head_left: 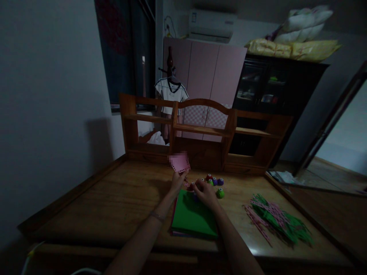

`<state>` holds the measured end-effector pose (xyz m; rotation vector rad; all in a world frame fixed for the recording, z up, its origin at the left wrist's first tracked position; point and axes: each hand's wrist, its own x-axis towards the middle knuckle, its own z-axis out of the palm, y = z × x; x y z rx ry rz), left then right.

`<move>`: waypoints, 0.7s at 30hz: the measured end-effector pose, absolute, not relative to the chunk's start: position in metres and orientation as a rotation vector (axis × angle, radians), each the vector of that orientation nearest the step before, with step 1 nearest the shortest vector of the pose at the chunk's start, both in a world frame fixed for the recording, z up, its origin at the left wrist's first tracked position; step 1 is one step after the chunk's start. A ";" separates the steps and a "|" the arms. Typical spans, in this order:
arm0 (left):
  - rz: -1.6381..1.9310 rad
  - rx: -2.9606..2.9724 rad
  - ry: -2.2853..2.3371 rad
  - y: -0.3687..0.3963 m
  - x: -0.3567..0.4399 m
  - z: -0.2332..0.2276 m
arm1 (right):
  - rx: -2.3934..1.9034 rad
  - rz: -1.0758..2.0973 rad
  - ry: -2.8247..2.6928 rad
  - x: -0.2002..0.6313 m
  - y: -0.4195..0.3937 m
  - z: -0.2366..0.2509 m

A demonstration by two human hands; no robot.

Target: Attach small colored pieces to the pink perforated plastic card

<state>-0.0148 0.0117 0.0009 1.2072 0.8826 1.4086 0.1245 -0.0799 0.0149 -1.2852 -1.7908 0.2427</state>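
Note:
My left hand [179, 178] is closed on the lower edge of a pink sheet piece [180, 162] with dark holes along its border, held up above the table. Part of that piece is blurred out. My right hand [205, 194] is over the far part of a stack of green sheets [195, 217], its fingers curled together. A small red round piece [191, 186] shows at its fingertips, but whether they grip it is unclear. Just beyond lie several small round pieces in red, purple and green, including a green one [220, 193] right of my hand.
Green and pink patterned strips [275, 215] lie in a heap on the right of the wooden table [114, 198]. A wooden shelf unit [203, 131] rises along the table's far edge. A wall [57, 114] stands on the left.

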 end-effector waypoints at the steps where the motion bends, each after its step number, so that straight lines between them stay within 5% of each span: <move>1: 1.408 1.213 0.887 0.011 -0.015 0.001 | -1.299 0.228 -1.812 0.124 -0.081 0.015; 21: 1.441 1.206 0.931 0.002 -0.012 0.008 | -1.381 0.007 -2.147 0.116 -0.096 0.017</move>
